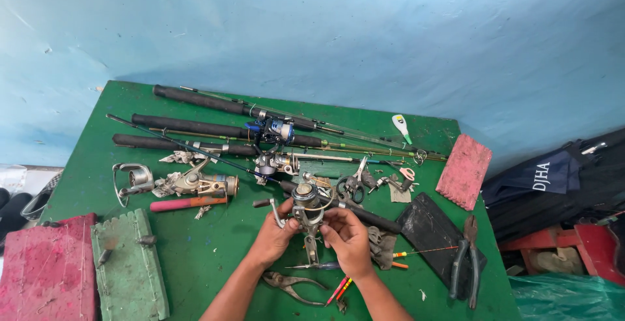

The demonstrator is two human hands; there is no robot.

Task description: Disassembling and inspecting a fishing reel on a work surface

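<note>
— What's in his hands?
— A metal spinning reel [306, 205], above the green table [215, 243]'s front middle: left hand [273, 237] and right hand [348, 239] both clasp it.
— Any containers?
— None. Ridged foam blocks [129, 265], black-handled rods [195, 125] behind.

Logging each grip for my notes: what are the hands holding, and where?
A spinning reel: left hand at its handle side, right hand on the other side.
</note>
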